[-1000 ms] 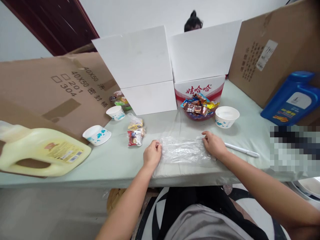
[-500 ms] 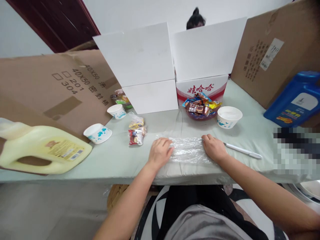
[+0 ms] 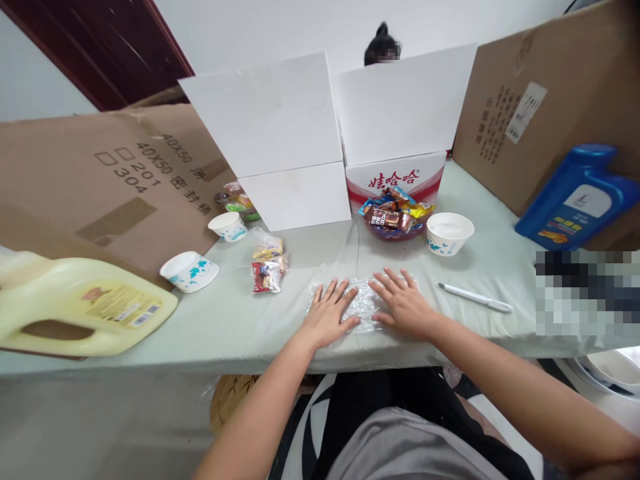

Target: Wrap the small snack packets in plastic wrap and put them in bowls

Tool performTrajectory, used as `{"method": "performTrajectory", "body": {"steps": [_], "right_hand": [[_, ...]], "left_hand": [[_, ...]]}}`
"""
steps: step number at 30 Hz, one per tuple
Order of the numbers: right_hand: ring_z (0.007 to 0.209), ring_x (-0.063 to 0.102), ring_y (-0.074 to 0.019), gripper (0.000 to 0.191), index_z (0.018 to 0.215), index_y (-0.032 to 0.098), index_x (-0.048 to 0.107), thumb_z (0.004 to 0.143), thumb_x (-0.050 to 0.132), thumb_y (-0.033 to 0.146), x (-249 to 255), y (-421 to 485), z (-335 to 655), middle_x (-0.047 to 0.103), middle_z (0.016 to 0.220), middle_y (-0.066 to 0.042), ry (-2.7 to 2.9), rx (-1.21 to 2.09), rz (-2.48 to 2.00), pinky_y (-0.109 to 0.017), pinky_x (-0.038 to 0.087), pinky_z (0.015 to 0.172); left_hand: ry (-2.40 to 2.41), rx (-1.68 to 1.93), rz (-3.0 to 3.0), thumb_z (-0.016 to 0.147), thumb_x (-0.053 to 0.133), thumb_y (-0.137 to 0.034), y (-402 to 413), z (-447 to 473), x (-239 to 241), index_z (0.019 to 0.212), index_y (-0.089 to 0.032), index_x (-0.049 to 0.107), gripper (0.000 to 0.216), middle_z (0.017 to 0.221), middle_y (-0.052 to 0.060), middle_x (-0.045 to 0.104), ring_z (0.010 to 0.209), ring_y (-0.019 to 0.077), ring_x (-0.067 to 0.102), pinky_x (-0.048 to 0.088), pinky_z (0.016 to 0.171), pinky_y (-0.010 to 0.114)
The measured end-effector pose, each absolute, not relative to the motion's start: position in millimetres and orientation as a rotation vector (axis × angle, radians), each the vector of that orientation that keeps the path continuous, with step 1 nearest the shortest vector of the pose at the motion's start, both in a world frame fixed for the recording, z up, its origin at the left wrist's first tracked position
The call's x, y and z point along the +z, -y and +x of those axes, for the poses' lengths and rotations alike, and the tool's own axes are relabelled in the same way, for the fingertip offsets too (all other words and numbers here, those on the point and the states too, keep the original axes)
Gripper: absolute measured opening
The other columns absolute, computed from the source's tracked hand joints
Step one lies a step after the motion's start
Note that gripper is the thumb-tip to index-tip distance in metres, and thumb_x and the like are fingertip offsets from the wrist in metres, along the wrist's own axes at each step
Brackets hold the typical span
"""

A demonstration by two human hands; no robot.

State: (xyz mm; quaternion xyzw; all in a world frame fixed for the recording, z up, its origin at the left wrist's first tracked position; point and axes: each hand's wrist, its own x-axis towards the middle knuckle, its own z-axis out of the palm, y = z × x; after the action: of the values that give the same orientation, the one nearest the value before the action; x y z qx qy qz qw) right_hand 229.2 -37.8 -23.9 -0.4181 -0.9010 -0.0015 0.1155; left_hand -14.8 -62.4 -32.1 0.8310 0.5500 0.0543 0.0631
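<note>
A clear plastic bag (image 3: 364, 303) lies folded and flat on the pale green table (image 3: 225, 320) near its front edge. My left hand (image 3: 329, 313) rests on the bag's left part, fingers spread and flat. My right hand (image 3: 404, 303) presses the bag's right part, also with fingers stretched out. Only a small strip of plastic shows between and around the hands. Neither hand grips anything.
A white pen (image 3: 475, 297) lies right of my hands. Behind stand a bowl of wrapped sweets (image 3: 395, 219), paper cups (image 3: 449, 233) (image 3: 189, 270) (image 3: 229, 225), a filled snack bag (image 3: 267, 268), white boxes (image 3: 290, 153), cardboard sheets, a yellow jug (image 3: 80, 303), a blue jug (image 3: 575, 197). A person's head shows behind the boxes.
The bag went from spread wide to a smaller folded shape. Both hands came together toward the middle and now lie flat on it with fingers spread.
</note>
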Motion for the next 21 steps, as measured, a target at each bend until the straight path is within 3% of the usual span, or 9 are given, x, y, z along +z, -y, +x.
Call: {"method": "performTrajectory", "body": {"steps": [2,6,11,15,19,21], "right_hand": [[0.144,0.019,-0.0373,0.076,0.149,0.021,0.036,0.090,0.034,0.068,-35,38,222,0.031,0.156,-0.011,2.738,0.110,-1.220,-0.059,0.013,0.113],[0.146,0.014,-0.0370,0.078,0.152,0.022,0.029,0.090,0.031,0.070,-42,37,223,0.024,0.159,-0.010,2.778,0.181,-1.258,-0.061,0.012,0.114],[0.145,0.015,-0.0385,0.077,0.151,0.022,0.032,0.090,0.036,0.069,-34,40,226,0.025,0.158,-0.011,2.783,0.183,-1.277,-0.064,0.013,0.113],[0.144,0.018,-0.0406,0.075,0.145,0.017,0.042,0.089,0.045,0.066,-27,45,240,0.030,0.156,-0.016,2.694,0.110,-1.266,-0.065,0.018,0.112],[0.143,0.024,-0.0362,0.077,0.139,0.016,0.050,0.081,0.058,0.066,-28,63,269,0.037,0.152,-0.016,2.685,0.112,-0.944,-0.055,0.028,0.113],[0.139,0.035,-0.0334,0.067,0.138,0.017,0.050,0.084,0.061,0.056,-35,76,284,0.046,0.147,-0.015,2.725,0.146,-0.798,-0.053,0.035,0.110]], "left_hand": [[-1.679,0.152,2.507,0.089,0.051,-0.057,62,-15,-32,0.148,-0.033,0.033,0.066,0.159,0.005,0.025,0.148,0.0320,0.016,0.012,0.117,0.058],[-1.748,0.133,2.478,0.088,0.051,-0.060,64,-27,-33,0.149,-0.031,0.033,0.070,0.160,0.006,0.022,0.148,0.0323,0.014,0.014,0.118,0.055],[-1.887,0.135,2.441,0.089,0.050,-0.059,74,-59,-38,0.150,-0.027,0.032,0.071,0.160,0.009,0.022,0.148,0.0327,0.015,0.017,0.117,0.054],[-1.850,0.166,2.546,0.092,0.049,-0.053,89,-75,-38,0.149,-0.025,0.033,0.066,0.159,0.011,0.024,0.147,0.0338,0.017,0.020,0.115,0.057],[-1.715,0.439,2.726,0.093,0.050,-0.043,105,-78,-32,0.137,-0.020,0.050,0.050,0.150,0.015,0.040,0.142,0.0348,0.029,0.029,0.113,0.055],[-1.557,0.521,2.779,0.088,0.057,-0.045,113,-78,-30,0.126,-0.019,0.058,0.046,0.136,0.015,0.053,0.132,0.0330,0.043,0.037,0.109,0.051]]}}
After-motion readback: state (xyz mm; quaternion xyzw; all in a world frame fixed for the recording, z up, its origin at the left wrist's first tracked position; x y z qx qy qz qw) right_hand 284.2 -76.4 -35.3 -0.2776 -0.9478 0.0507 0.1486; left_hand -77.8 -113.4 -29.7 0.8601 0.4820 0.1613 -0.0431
